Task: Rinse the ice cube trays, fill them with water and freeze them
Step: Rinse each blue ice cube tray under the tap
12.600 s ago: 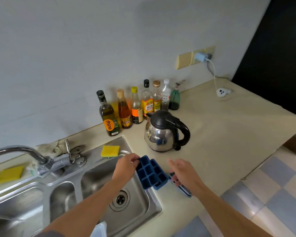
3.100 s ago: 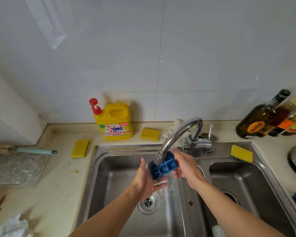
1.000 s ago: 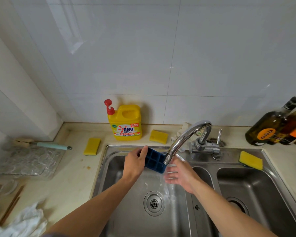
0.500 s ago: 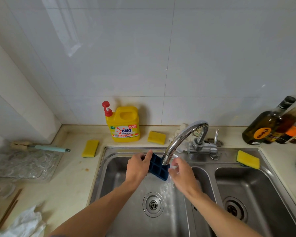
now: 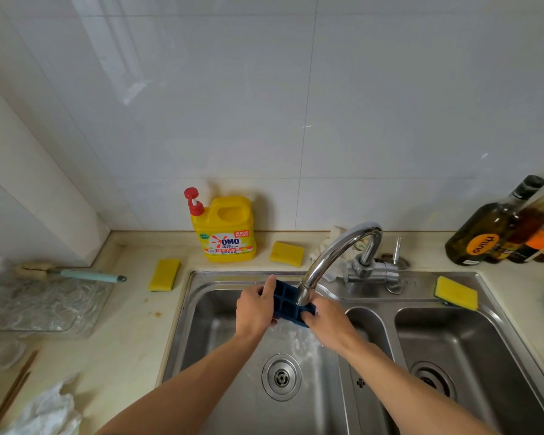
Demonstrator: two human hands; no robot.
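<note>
Now the blue ice cube tray is tilted under the faucet spout, over the left basin of the sink, near its back edge. Its long axis runs between the hands: the left hand grips its left end, the right hand holds its right edge.

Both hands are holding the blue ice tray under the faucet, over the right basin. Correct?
Not quite. The head view shows the blue ice tray over the left basin, not the right one. The left hand and the right hand do hold it under the faucet.
</note>
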